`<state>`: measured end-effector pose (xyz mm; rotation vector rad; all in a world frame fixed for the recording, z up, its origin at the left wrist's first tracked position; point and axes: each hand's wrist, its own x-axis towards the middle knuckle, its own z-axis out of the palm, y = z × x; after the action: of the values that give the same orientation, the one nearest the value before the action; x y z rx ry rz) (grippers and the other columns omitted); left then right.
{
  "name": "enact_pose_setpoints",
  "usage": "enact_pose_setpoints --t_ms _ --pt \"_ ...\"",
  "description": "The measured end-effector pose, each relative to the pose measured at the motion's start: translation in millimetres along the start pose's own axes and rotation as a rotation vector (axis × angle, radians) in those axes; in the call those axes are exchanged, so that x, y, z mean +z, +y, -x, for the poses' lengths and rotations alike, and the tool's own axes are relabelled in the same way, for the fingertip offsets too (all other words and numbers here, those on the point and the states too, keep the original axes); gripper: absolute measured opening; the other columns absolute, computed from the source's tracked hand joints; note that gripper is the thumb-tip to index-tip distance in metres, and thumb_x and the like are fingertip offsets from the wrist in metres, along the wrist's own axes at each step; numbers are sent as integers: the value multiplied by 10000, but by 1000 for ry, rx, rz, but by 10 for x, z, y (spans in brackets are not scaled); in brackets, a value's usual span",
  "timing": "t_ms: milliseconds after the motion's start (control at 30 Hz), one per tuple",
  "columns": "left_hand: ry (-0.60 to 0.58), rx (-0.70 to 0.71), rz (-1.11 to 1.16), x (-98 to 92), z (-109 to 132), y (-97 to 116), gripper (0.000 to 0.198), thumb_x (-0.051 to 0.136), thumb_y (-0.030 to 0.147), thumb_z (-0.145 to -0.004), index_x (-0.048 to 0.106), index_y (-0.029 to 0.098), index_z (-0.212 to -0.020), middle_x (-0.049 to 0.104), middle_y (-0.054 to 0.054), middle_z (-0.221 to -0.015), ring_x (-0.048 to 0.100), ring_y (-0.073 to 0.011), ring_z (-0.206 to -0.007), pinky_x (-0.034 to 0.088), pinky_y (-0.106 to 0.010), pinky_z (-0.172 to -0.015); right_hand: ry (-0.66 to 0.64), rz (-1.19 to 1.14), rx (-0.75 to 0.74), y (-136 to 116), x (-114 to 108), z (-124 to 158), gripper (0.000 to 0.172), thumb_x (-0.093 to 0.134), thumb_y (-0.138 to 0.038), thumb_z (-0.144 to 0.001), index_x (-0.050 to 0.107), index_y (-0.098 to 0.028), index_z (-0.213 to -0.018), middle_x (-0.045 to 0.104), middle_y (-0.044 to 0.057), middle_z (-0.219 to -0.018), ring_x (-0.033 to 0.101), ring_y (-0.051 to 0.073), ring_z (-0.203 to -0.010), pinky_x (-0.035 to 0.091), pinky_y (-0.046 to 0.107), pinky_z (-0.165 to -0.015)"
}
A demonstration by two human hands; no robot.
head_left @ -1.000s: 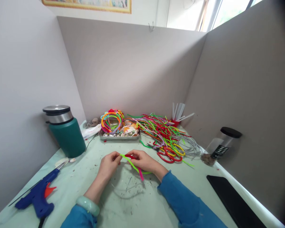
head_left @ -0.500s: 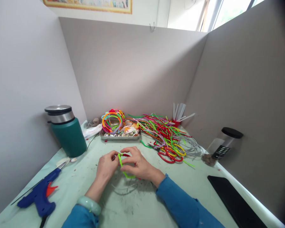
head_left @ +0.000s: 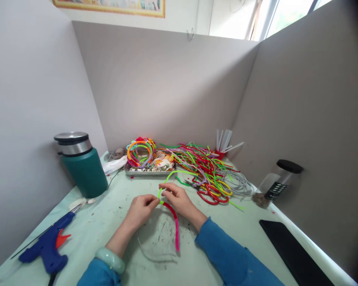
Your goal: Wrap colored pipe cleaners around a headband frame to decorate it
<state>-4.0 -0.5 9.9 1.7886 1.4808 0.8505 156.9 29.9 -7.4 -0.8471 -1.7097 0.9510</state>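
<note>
My left hand (head_left: 141, 212) pinches a wire at the spot where a bright green pipe cleaner (head_left: 168, 177) meets a red and pink wrapped stretch (head_left: 175, 222). That wrapped stretch curves down toward me on the right. A bare grey wire end (head_left: 155, 260) curls below my hands, above or on the cloth; I cannot tell which. My right hand (head_left: 177, 198) is close beside the left, its thumb and fingers closed around the green strand. From there the strand's loose end rises and bends to the right. Fingers partly hide the joining spot.
Behind stands a metal tray (head_left: 149, 173) of shells and colourful rings (head_left: 141, 153). Right of it lie a pile of pipe cleaners (head_left: 197, 161), red-handled scissors (head_left: 210, 198) and coiled wire (head_left: 240, 182). A glue gun (head_left: 47, 246) and green bottle (head_left: 85, 171) are left; a jar (head_left: 279, 184) and black slab (head_left: 292, 250) right.
The green strand, bent down between my hands before, now stretches up and away to the right. The red and pink stretch has come into view below my right hand.
</note>
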Motion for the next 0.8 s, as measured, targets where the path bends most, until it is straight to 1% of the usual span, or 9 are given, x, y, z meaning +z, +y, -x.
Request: enact_pose_setpoints --t_ms 133,233,333,400,500,567,667,800 --pt "-79 58 84 -8 14 26 309 456 401 -746 535 145 -592 404 49 -503 342 -85 -500 259 -197 -479 17 -43 99 80 17 -2 178 543 -241 -758 638 -178 -894 624 25 -797 549 118 -645 442 233 -601" --pt "-90 112 79 -8 35 65 282 446 381 -756 543 150 -629 455 42 -525 370 -87 -504 279 -193 -487 28 -60 115 103 10 -8 127 538 -253 -756 624 -168 -793 605 7 -688 515 105 -574 419 216 -545" --pt "-66 178 -41 7 50 82 230 439 319 -761 584 163 -672 562 16 -587 450 -104 -540 318 -201 -531 78 -41 91 107 1 -9 121 535 -257 -755 611 -167 -783 590 2 -683 505 105 -574 412 215 -543" --pt "-28 189 -105 23 53 81 193 442 289 -761 603 182 -770 622 5 -635 502 -117 -566 343 -209 -567 108 -31 83 103 -6 -5 125 531 -262 -757 604 -168 -795 578 2 -690 502 106 -574 411 218 -543" --pt "28 172 -110 42 54 83 208 454 271 -761 545 211 -938 660 10 -673 552 -129 -589 374 -214 -603 138 -2 77 91 -20 1 131 521 -267 -763 600 -165 -789 569 6 -681 496 112 -580 405 223 -548" --pt "35 189 -99 43 61 92 198 450 263 -769 513 219 -952 665 13 -680 568 -128 -598 387 -213 -617 142 25 72 84 -31 -1 136 522 -268 -761 607 -162 -771 575 9 -675 496 117 -600 400 226 -563" --pt "30 249 -84 28 76 106 167 437 258 -791 519 218 -931 667 12 -692 578 -118 -609 399 -204 -631 93 -8 97 76 -49 -14 126 537 -259 -746 611 -157 -738 586 8 -673 503 117 -615 399 226 -577" --pt "64 294 -59 5 85 104 204 438 281 -808 561 207 -952 674 -1 -723 594 -117 -640 413 -197 -639 21 -108 136 76 -66 -27 106 577 -252 -716 607 -151 -710 569 -5 -653 500 105 -597 395 216 -566"
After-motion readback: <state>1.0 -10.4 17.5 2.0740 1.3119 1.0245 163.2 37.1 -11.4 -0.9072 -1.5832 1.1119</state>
